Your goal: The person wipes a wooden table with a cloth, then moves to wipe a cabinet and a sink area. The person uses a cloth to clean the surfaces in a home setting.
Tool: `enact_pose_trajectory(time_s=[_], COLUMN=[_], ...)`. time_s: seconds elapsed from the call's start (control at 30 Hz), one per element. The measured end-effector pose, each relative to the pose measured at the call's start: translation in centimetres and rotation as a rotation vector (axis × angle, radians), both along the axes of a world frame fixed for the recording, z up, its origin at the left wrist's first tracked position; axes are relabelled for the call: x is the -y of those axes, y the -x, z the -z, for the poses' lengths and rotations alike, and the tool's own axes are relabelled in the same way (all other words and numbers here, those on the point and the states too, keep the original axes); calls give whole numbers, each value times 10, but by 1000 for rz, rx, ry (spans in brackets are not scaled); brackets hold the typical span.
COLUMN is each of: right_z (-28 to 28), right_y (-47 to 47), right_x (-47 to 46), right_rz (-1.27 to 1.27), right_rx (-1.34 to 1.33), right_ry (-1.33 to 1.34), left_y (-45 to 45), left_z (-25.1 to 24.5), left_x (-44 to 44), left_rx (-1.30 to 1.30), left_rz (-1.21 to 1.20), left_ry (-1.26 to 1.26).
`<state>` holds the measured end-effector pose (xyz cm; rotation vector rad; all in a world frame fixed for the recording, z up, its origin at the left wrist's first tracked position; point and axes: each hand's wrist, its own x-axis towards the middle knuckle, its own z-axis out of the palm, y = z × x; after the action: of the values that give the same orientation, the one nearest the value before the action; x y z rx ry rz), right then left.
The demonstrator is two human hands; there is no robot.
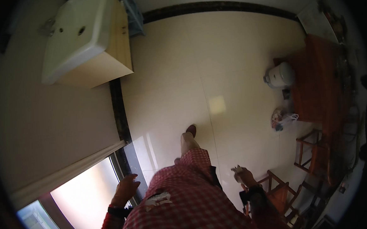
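Observation:
My left hand point(125, 189) hangs beside the red checked garment point(191, 202), near a bright doorway, with thumb and fingers apart and nothing seen in it. On the other side, my right hand point(245, 177) is curled around a small, pale, crumpled piece point(237, 170), perhaps tissue or cloth; the dim light hides its details. Both wrists wear dark bands. Below me one shoe point(191, 130) stands on the pale tiled floor point(173, 67), the other mostly covered by the garment.
A white washbasin point(71, 52) on a light cabinet point(117, 48) stands ahead to the left, beside a bluish rack point(134, 15). Along the right are a white lidded bin point(280, 75), a plastic bag point(284, 119), a reddish wooden table point(312, 90) and wooden chairs point(278, 195).

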<state>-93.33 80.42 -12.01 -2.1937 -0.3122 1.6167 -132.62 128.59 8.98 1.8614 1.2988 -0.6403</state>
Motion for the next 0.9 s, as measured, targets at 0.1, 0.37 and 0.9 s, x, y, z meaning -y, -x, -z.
enact_pose_trajectory(time_s=[0.1, 0.37, 0.9], right_z=[-21, -48, 39], right_y=[-21, -31, -5], right_x=[-84, -252, -847], right_rz=[242, 324, 515], right_rx=[51, 213, 328], right_ry=[66, -56, -1076], left_y=[-41, -76, -90], left_z=[3, 109, 334], left_x=[-41, -146, -310], left_rx=[2, 116, -505], left_rz=[79, 237, 650], left_ry=[53, 100, 249])
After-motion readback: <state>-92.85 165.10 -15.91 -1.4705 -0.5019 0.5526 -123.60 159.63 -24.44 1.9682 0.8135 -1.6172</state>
